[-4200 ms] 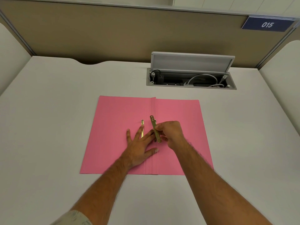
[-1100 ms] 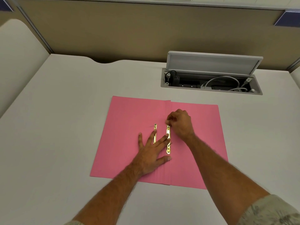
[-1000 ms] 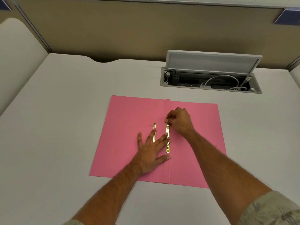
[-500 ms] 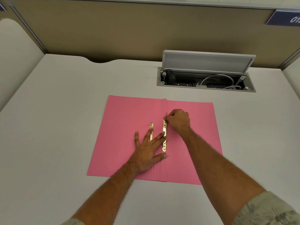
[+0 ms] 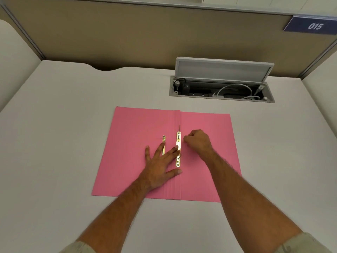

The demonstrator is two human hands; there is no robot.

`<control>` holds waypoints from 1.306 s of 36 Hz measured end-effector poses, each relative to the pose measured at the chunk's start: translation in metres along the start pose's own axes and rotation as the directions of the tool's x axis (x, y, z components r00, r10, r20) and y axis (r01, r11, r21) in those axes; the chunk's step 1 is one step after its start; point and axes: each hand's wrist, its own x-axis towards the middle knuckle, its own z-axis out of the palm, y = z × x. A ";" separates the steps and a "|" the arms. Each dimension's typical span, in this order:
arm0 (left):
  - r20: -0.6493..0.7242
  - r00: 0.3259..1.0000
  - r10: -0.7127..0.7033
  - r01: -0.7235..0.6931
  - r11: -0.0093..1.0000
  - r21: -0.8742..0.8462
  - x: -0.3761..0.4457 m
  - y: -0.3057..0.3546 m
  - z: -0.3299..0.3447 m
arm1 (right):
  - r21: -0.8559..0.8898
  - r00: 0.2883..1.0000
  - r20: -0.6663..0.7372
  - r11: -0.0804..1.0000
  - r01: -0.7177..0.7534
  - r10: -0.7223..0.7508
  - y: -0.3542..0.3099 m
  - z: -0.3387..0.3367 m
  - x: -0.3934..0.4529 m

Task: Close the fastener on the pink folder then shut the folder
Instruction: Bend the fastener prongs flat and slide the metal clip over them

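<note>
Two thin brass strips of the fastener lie along the centre fold of the pink folder, a flat matte card sheet open on the smooth pale table. Left hand presses flat, fingers wide; right hand is curled right of the fastener, grip unclear

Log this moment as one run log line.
pink folder: open flat | left hand: spread, pressing left leaf | right hand: curled beside brass fastener bar | folder not shut
</note>
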 end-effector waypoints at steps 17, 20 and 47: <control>0.001 1.000 0.003 -0.003 1.000 -0.004 0.001 0.001 -0.001 | 0.057 0.944 0.326 0.998 0.036 -0.053 0.018 -0.007 -0.027; -0.003 1.000 -0.010 0.010 1.000 -0.003 0.002 0.001 0.000 | 0.056 0.945 0.318 0.997 0.059 -0.074 0.021 -0.008 -0.032; 0.019 1.000 -0.001 0.000 1.000 0.025 0.004 -0.001 0.000 | -0.465 0.877 0.142 0.752 0.468 -0.459 0.060 0.027 -0.077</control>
